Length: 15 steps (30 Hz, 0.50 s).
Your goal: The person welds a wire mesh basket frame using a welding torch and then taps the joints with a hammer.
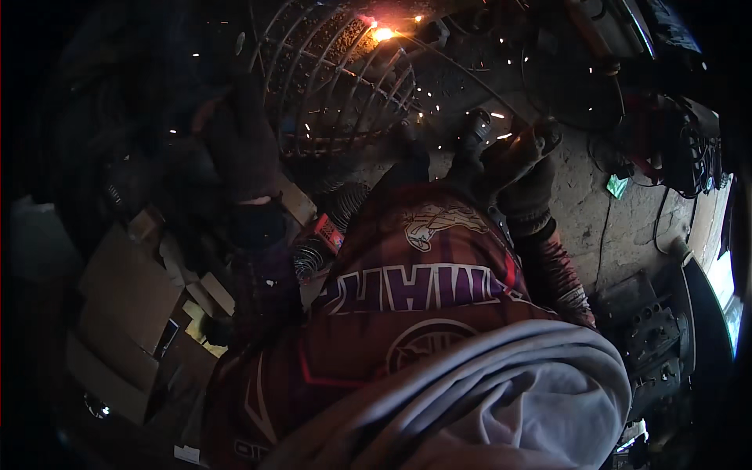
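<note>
My right hand (523, 176), in a dark work glove, is closed at the near end of a long thin rod (468, 72). The rod slants up and left to a bright orange glow (382, 34), from which sparks scatter to the right. The glow lies at the far edge of a curved cage of metal bars (337, 74). On the left, my left hand (243, 149), also gloved, is beside the cage; its fingers are lost in shadow, and I cannot make out whether they grip anything.
Coiled wire or springs (348, 205) and a small red box (329, 233) lie below the cage. Cardboard pieces (129, 290) stand at lower left. A green scrap (617, 186) and cables (666, 223) are on the right, above dark metal parts (654, 333).
</note>
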### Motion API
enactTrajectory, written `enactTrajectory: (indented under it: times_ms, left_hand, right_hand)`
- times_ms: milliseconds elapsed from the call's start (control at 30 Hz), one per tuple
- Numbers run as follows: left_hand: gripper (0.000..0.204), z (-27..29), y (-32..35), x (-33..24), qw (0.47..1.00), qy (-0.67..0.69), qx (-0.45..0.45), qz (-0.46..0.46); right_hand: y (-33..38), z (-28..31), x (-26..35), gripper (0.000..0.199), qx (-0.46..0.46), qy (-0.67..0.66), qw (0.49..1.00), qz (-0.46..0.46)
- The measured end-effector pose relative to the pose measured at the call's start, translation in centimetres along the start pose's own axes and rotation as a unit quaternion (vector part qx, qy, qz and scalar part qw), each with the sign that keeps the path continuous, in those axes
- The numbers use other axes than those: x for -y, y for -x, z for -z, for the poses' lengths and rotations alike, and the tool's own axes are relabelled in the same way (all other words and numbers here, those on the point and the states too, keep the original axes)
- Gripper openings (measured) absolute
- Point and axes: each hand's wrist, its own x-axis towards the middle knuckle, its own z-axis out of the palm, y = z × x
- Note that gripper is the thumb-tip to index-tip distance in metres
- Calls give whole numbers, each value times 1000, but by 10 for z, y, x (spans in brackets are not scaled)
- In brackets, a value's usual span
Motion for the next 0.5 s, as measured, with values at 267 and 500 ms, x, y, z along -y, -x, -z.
enactTrajectory:
  times_ms: [267,500]
  left_hand:
    - [24,15,-13,-9,950,221,107,194]
    - [32,-1,1,4,951,223,143,162]
  right_hand:
    - [0,16,-17,53,6,234,972,20]
    - [-4,31,-31,57,30,349,935,56]
